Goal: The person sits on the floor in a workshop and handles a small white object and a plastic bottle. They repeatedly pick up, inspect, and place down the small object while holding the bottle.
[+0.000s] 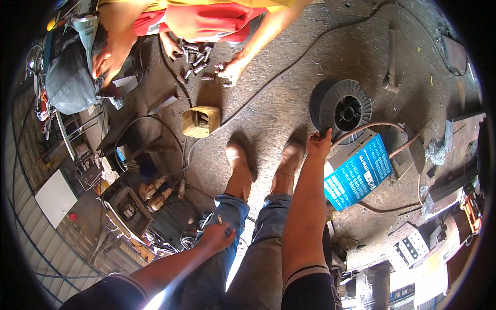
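Note:
My left hand (217, 236) is closed over my left thigh, and a small pale stick (219, 219), like a cigarette, pokes up from its fingers. Stretched forward on the right, my right hand (319, 144) is closed around a brown cable (368, 124) at its near end. That cable arcs right over a blue and white printed box (359, 173). Just beyond the hand lies a black plastic spool (343, 109) with a ribbed flange. What the right palm covers is hidden.
A person in red and yellow (201, 23) crouches ahead, hands by several short metal pieces (197, 58). A cut yellow container (200, 122), a dark hose (274, 77) and a hammer (391, 62) lie on the floor. Tools and metal frames (126, 209) crowd the left.

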Tool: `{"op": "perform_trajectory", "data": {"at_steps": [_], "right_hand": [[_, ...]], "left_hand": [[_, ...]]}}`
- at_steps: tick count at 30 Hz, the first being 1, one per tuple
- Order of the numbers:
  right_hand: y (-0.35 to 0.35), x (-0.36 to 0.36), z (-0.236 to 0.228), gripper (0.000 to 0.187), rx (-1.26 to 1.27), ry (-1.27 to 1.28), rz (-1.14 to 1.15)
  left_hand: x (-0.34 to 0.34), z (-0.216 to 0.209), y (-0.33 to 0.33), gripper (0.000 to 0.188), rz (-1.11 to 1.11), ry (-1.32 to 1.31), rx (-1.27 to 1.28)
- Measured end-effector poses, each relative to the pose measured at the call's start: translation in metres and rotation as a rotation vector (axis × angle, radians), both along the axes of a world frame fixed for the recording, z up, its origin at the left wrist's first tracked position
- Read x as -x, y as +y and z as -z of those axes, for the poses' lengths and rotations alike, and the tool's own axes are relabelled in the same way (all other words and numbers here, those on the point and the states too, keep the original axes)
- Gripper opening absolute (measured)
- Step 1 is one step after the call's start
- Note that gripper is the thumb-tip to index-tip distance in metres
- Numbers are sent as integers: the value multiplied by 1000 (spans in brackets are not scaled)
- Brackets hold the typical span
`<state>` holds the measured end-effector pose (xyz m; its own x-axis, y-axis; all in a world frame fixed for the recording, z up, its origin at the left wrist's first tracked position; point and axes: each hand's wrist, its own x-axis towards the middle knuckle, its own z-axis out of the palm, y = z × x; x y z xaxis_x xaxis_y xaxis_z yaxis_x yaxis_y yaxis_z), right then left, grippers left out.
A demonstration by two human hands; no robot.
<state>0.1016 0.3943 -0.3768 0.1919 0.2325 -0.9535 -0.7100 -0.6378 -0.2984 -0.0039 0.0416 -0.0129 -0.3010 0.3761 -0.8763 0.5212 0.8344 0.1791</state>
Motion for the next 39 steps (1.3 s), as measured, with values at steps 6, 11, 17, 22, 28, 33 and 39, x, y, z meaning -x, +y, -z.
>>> {"op": "perform_trajectory", "data": {"at_steps": [6, 11, 17, 22, 28, 33, 39], "right_hand": [[-14, 18, -67, 29, -181, 353, -113], [-65, 42, -133, 25, -104, 348, -222], [-160, 29, -222, 26, 18, 396, -482], [-203, -6, -268, 30, 231, 550, -481], [-188, -65, -295, 39, 241, 625, -867], [-229, -197, -200, 62, -2, 596, -520], [-192, -281, -53, 102, 444, -121, -42]], "left_hand": [[10, -6, 24, 35, 102, -50, 151], [17, 8, 16, 29, -206, 72, -181], [21, 42, 115, 32, -786, 309, -538], [0, 50, 139, 25, -985, 102, -355], [-22, 84, 120, 22, -743, 119, -433], [-33, 77, 141, 25, -474, 141, -472], [-44, 60, 194, 25, -395, 26, -422]]}}
